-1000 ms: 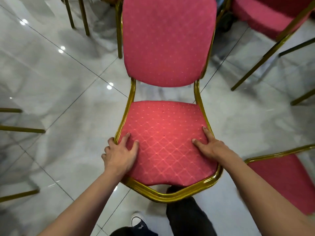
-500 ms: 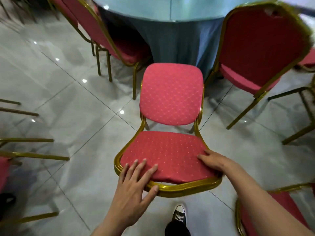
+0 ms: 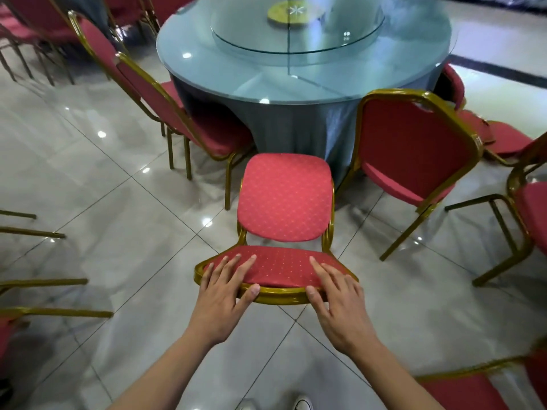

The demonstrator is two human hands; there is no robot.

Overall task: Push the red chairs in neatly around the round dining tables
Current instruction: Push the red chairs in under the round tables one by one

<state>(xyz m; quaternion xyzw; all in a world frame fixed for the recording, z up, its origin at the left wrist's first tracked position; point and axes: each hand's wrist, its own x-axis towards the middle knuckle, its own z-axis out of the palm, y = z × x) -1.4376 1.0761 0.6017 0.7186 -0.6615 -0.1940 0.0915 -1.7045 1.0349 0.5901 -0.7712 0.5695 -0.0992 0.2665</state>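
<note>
Glossy grey tiled floor (image 3: 97,202), round glass-topped table (image 3: 305,63) far centre. Red chair (image 3: 284,199), gold frame, faces backwards toward the near side, just short of the table. Left hand (image 3: 222,294) and right hand (image 3: 340,297) lie flat-fingered on its seat's near edge, thumbs on the frame

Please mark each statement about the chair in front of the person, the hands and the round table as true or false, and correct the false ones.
1. Both hands rest on the front edge of the chair's seat. True: left hand, right hand.
2. The chair's backrest is on the side toward the round table. True.
3. The right hand is lifted off the chair. False: its fingers lie on the seat cushion, thumb on the gold frame.
4. The table carries plates and glasses. False: only a glass turntable shows on it.
5. Another red chair stands to the right, its back toward the camera. True.
</note>
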